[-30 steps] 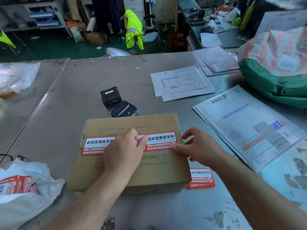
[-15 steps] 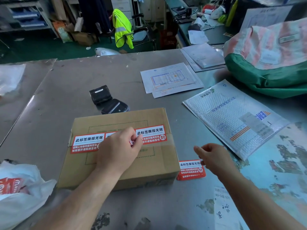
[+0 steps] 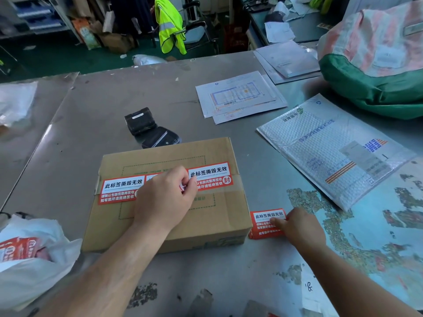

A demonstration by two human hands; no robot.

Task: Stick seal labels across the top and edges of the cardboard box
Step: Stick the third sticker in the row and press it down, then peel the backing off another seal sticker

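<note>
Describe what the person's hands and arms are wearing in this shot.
Nothing is worn on either. The left hand and the right hand have no gloves, and no ring shows on the parts in view. Both arms are bare from the wrist down to the lower edge of the picture: no sleeve, cuff, watch or wristband is visible.

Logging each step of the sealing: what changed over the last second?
The right hand left the top of the cardboard box and pulled back to the loose seal label beside it, now touching it. The left hand stayed on the stuck labels; box unmoved.
</note>
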